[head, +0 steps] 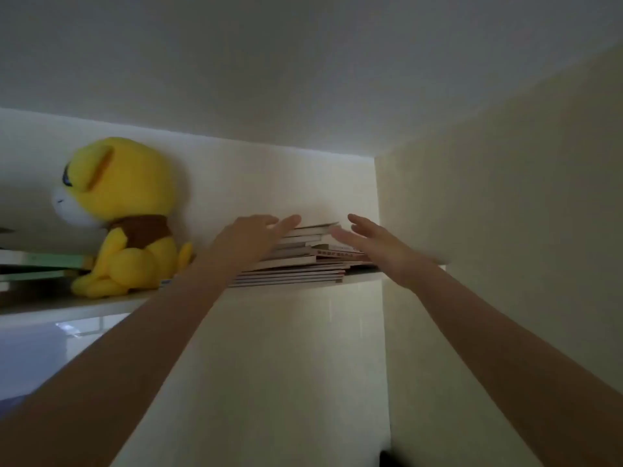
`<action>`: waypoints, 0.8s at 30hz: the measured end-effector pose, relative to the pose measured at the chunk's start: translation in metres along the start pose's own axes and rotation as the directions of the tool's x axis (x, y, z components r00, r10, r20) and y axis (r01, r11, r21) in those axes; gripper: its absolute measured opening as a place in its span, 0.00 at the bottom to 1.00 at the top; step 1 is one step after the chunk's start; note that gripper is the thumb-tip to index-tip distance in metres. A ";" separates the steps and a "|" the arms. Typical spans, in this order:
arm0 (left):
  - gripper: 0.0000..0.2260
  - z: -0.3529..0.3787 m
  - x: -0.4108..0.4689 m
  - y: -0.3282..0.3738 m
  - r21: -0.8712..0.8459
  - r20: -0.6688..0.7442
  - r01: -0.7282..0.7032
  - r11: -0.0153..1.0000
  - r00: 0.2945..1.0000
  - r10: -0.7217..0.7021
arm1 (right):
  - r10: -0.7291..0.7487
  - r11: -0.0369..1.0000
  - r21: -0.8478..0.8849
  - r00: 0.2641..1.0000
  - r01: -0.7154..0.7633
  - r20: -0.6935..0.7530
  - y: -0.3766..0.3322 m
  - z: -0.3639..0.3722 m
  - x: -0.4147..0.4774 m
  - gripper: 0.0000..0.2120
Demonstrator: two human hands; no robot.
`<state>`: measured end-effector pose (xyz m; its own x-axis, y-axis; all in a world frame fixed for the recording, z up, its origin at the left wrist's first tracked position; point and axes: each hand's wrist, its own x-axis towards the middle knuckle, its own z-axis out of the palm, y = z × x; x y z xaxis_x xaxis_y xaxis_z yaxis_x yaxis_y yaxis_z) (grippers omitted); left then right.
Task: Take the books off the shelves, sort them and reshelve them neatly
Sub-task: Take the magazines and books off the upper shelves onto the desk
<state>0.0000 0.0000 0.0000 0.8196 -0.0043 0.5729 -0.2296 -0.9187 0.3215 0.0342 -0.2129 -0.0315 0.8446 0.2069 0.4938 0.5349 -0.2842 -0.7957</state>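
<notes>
A flat stack of thin books (303, 264) lies on a high white shelf (296, 287), seen from below. Both my arms reach up to it. My left hand (251, 237) is at the stack's left side, fingers spread and resting against the upper books. My right hand (374, 244) is at the stack's right side, fingers apart and blurred, holding nothing. The far ends of the books are hidden by my hands.
A yellow plush dog (124, 217) with a brown scarf sits on the shelf left of the stack. More flat books (40, 264) lie at the far left. A wall (499, 230) closes the shelf on the right; the ceiling is close above.
</notes>
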 end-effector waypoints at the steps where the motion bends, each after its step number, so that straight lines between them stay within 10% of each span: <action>1: 0.33 -0.004 0.004 0.000 0.021 0.010 0.054 0.998 0.998 -0.054 | 0.023 0.991 0.129 1.000 -0.024 0.003 0.000 0.001 0.008 0.37; 7: 0.34 -0.028 0.008 -0.016 -0.108 0.097 0.232 0.967 0.970 -0.222 | 0.224 0.767 0.594 0.969 -0.242 0.106 -0.016 0.017 0.034 0.34; 18: 0.41 -0.046 0.019 -0.017 -0.622 0.146 0.445 0.644 0.874 -0.463 | 0.299 0.861 0.375 0.938 -0.345 0.176 -0.038 0.036 0.037 0.09; 24: 0.37 -0.029 0.001 -0.004 -0.519 0.029 0.303 0.799 0.941 -0.338 | 0.215 0.851 0.459 0.966 -0.256 0.140 -0.039 0.043 0.018 0.13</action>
<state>-0.0132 0.0149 0.0209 0.8636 0.2951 0.4087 -0.2077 -0.5306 0.8218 0.0277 -0.1581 -0.0060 0.9278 0.2703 0.2570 0.2277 0.1351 -0.9643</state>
